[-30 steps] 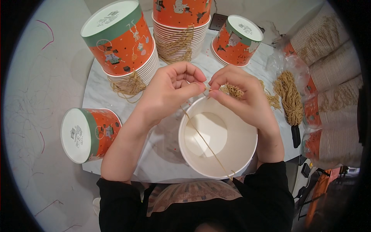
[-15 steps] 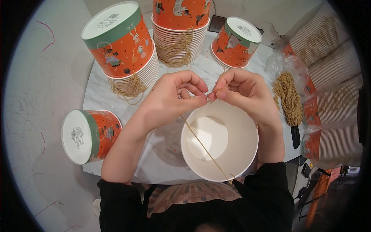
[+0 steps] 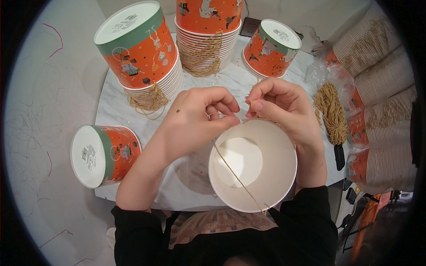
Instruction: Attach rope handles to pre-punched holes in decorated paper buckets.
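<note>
Thin tan twisted cord (image 3: 236, 174): stretched straight across the mouth of the round orange-range paper bucket with white inside (image 3: 279, 159), slanting from the bucket's near rim toward its far-left rim. Showed a short loose tail at that near rim; passed beneath the left hand (image 3: 191, 117), clearly nearer than the right hand (image 3: 286, 106). Saw the left grip curled around a strand at the bucket's far-left rim. Saw the right grip bunched above the bucket's far rim; could not tell whether pinched on cord. Found the bucket mouth-up by the near edge of the marbled surface (image 3: 186, 186), holding only a bright light patch on its base. Noted mouth-down orange-and-green paper containers: left of the bucket, a single tub (image 3: 117, 150); beyond and left, a nested stack draped with cord (image 3: 137, 57); beyond, a second draped stack (image 3: 208, 48); beyond and right, a shorter tub (image 3: 268, 51). Noted, right of the bucket, a tan cord hank (image 3: 333, 115).
</note>
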Demonstrator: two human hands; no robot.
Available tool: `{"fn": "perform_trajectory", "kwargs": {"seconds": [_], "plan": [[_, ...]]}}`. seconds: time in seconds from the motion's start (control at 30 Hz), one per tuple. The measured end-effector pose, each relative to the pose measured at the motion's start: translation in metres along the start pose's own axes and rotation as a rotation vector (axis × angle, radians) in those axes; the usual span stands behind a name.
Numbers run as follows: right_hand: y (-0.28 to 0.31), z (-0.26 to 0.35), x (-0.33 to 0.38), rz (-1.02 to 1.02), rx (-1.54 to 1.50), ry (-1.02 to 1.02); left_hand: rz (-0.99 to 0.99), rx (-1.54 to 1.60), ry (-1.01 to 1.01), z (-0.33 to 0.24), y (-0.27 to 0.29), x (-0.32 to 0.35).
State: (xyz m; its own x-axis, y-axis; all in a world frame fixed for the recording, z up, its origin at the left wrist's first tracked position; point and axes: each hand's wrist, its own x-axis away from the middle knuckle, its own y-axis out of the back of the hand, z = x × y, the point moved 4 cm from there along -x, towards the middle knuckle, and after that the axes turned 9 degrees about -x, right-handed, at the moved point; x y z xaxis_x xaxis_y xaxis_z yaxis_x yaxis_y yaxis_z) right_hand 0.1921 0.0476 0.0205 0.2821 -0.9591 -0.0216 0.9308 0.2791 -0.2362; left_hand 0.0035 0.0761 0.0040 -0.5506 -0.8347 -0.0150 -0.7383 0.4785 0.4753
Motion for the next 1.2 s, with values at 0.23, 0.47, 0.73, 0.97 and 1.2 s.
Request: {"fn": "perform_trajectory", "kwargs": {"seconds": [0.23, 0.47, 0.73, 0.97, 1.2], "plan": [[-0.004, 0.000, -0.001, 0.025, 0.117, -0.041, 0.018, -0.215, 0.039, -0.001, 0.020, 0.013], [0.001, -0.002, -0.002, -0.019, 0.430, 0.116, -0.084, -0.462, -0.168, -0.017, 0.022, 0.021], [-0.012, 0.004, 0.002, 0.001, 0.638, 0.307, -0.190, -0.160, -0.218, -0.014, 0.016, 0.015], [-0.017, 0.007, 0.004, 0.039, 0.754, 0.441, -0.061, 0.022, -0.064, -0.004, 0.012, 0.008], [-0.021, 0.008, 0.006, 0.114, 0.848, 0.469, 0.005, 0.097, 0.027, -0.003, 0.012, 0.005]]}}
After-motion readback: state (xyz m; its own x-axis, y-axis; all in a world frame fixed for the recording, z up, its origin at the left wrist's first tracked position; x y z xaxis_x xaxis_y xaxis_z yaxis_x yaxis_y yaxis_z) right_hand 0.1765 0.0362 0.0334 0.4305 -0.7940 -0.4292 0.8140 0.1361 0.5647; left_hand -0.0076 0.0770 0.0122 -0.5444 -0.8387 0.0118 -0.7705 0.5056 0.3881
